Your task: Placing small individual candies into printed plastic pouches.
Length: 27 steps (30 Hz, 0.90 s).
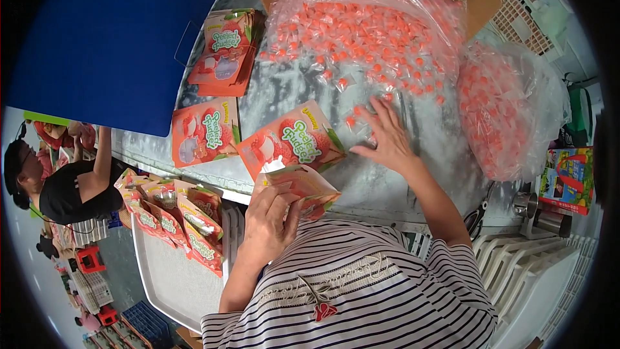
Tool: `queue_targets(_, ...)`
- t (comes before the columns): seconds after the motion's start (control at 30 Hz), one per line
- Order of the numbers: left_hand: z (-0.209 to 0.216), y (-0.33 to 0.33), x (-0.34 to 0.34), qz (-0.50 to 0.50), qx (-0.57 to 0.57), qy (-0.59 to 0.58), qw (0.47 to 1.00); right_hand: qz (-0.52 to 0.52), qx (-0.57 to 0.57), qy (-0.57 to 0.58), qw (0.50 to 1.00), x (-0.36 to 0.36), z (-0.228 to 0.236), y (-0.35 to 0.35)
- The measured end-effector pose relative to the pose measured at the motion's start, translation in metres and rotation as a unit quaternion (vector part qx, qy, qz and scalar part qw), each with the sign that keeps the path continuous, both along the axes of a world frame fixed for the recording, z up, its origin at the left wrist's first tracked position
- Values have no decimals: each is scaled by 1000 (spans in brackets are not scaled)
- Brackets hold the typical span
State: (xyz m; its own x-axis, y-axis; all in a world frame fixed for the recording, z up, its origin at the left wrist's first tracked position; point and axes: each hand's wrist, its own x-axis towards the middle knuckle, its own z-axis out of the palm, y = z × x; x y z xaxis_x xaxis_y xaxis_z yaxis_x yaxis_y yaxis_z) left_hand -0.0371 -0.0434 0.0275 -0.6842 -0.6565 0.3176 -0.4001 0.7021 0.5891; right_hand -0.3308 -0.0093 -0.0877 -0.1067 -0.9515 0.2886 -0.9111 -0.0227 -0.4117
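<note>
At the lower centre of the frame, I see the left hand (268,216) clamped on a red pouch (310,184), its thumb and fingers gripping the near left end. Just beyond lies a flat pouch (297,137). Right of that, the right hand (387,139) spreads its fingers apart beside loose wrapped balls (351,121); I cannot tell whether it touches any. Farther, at upper centre, spreads a heap of wrapped balls (361,32).
</note>
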Motion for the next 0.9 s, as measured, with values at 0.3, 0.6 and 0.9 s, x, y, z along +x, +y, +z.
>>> queue_targets(0.3,0,2,5,8,-2,-1,1000,34,47,107,993,6,-28,-5)
queue_targets(0.6,-5,-1,1,7,4,10,1000,-205,46,44,977,4,-9,33)
queue_targets(0.9,-5,-1,-2,-1,-1,12,1000,-136,9,51,989,26,-21,7)
